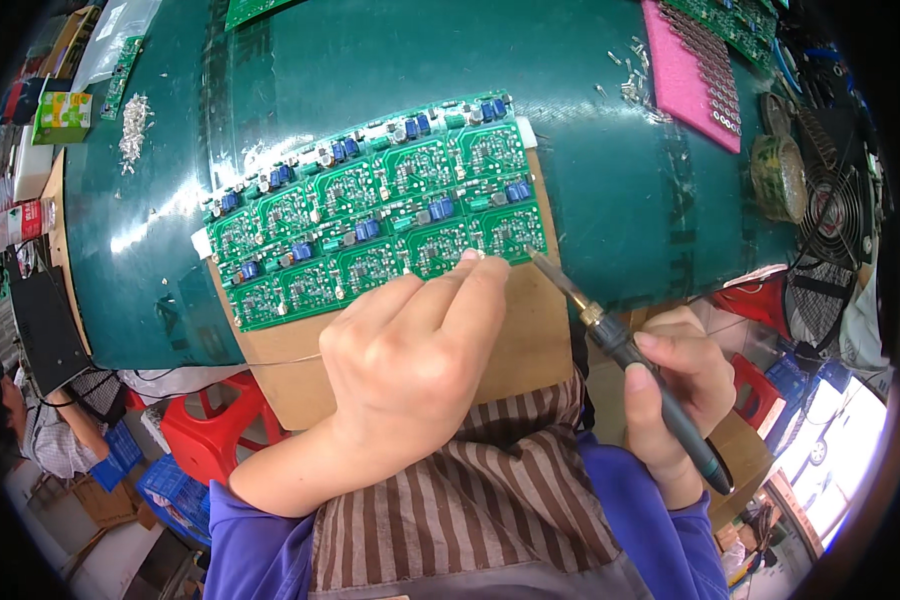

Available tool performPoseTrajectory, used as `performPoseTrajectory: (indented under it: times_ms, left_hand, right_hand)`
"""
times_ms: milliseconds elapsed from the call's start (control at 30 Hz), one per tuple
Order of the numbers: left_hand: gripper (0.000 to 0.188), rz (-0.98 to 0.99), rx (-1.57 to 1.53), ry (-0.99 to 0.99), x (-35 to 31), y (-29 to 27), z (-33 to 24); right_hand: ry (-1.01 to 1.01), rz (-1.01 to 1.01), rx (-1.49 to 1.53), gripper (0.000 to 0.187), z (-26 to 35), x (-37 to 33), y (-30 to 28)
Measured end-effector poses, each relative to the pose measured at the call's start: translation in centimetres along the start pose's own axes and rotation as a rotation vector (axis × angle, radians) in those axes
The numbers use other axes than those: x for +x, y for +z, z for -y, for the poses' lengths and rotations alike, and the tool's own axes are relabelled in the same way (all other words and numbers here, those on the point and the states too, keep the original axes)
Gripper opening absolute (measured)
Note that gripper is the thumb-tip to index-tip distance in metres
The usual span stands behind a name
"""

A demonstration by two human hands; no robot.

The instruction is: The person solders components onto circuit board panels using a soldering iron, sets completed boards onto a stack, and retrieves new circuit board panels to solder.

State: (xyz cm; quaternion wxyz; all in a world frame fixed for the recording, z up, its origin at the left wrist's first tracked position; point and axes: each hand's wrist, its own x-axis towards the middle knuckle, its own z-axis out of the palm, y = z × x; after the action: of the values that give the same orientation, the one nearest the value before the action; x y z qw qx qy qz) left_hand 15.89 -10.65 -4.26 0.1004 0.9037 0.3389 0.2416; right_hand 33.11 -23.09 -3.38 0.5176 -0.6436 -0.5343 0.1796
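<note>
A green panel of circuit boards point(425, 165), dotted with blue parts, lies on a brown board point(525, 330) at the table edge. My right hand point(675, 385) grips a soldering iron point(625, 350) like a pen; its tip reaches the panel's lower right corner. With fingers pinched together, my left hand point(410, 340) is at the panel's near edge, left of the iron tip. A thin solder wire point(285, 360) runs out leftward from under that hand. Its end at the fingertips is hidden.
Small loose parts point(135, 130) lie at the table's left; others point(630, 75) lie near a pink foam block point(695, 70) holding round parts. At the right are a tape roll point(778, 178) and a fan point(832, 215). A red stool point(210, 430) and a person point(55, 425) are at the left.
</note>
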Motion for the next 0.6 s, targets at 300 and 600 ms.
performPoseTrajectory:
  times_ms: [300, 600]
  left_hand:
    - [0.025, 0.012, 0.026, 0.015, -0.3, 0.1, 0.1]
    - [0.021, 0.118, 0.022, -0.162, -0.6, -3.4, -0.2]
  right_hand:
    - [-0.064, 0.05, -0.079, 0.02, 0.8, 0.4, 0.0]
    - [-0.043, 0.015, -0.009, 0.021, 1.3, 0.1, 0.9]
